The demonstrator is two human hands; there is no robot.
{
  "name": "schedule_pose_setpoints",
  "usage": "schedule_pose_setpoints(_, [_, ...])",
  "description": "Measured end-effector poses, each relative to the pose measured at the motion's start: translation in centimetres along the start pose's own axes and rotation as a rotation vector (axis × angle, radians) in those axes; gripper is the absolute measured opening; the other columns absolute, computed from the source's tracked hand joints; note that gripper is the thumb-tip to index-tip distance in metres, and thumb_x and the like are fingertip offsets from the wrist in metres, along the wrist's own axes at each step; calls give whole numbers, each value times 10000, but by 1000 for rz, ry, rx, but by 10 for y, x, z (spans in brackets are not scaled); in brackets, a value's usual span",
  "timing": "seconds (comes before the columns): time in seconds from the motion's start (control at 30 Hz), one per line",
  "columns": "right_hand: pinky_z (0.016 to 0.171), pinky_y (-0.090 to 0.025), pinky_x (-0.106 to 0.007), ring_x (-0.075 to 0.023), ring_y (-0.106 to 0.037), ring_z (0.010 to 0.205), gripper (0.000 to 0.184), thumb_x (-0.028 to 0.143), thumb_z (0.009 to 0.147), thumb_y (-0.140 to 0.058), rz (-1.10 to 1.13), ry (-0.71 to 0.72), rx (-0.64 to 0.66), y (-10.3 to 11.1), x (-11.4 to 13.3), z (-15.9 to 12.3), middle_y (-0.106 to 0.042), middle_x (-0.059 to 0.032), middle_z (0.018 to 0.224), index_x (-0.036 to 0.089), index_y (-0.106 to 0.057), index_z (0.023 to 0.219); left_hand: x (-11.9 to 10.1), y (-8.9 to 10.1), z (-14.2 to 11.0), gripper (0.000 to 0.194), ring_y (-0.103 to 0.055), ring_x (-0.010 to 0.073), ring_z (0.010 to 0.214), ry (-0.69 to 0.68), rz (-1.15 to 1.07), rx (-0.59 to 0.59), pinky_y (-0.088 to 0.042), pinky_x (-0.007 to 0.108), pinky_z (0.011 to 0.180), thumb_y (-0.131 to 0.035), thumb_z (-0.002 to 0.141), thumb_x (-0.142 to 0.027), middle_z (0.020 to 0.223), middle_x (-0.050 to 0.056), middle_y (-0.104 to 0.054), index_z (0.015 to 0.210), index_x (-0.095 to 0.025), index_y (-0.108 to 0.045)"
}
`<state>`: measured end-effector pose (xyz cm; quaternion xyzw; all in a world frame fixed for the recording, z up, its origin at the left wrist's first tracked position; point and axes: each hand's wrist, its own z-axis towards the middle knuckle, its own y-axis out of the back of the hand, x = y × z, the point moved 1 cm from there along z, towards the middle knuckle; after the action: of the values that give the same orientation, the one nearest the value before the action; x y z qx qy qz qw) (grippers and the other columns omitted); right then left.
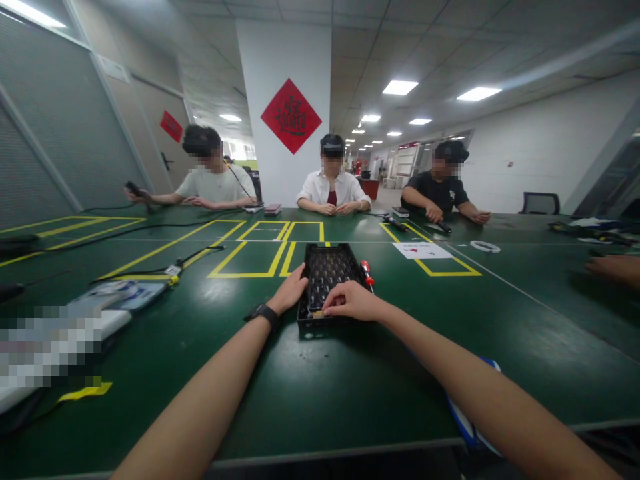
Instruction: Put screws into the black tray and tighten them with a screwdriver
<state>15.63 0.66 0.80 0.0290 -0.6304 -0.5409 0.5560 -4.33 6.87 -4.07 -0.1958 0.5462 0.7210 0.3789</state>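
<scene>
A shallow black plastic case [329,275] with rows of small compartments lies lengthwise on the table in front of me. My left hand [291,291] grips its left side, thumb along the edge, with the other fingers partly hidden. Over the near end of the case, the fingers of my right hand [350,300] are pinched together beside a small yellowish piece [319,314]. Whatever sits between those fingertips is too small to make out. Just right of the case lies a red-handled screwdriver [367,272].
Yellow tape outlines mark the green table [280,400]. A white paper [423,251] and a white ring [485,247] lie to the right. Cables and a blue-white package [137,293] are at left. Three people sit across; another person's hand [613,267] shows at far right.
</scene>
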Motion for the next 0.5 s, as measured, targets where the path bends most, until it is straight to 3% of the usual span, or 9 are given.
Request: schedule_pose_setpoints(0.5, [485, -328, -188, -69, -444, 523, 340, 407, 685, -640, 0, -12, 7, 0, -1, -1, -627, -31, 656, 108, -694, 838, 5, -1, 3, 616, -259, 195, 1315, -10, 30, -16, -170, 310, 1104, -354, 753, -211, 1417, 115, -306, 1343, -40, -322])
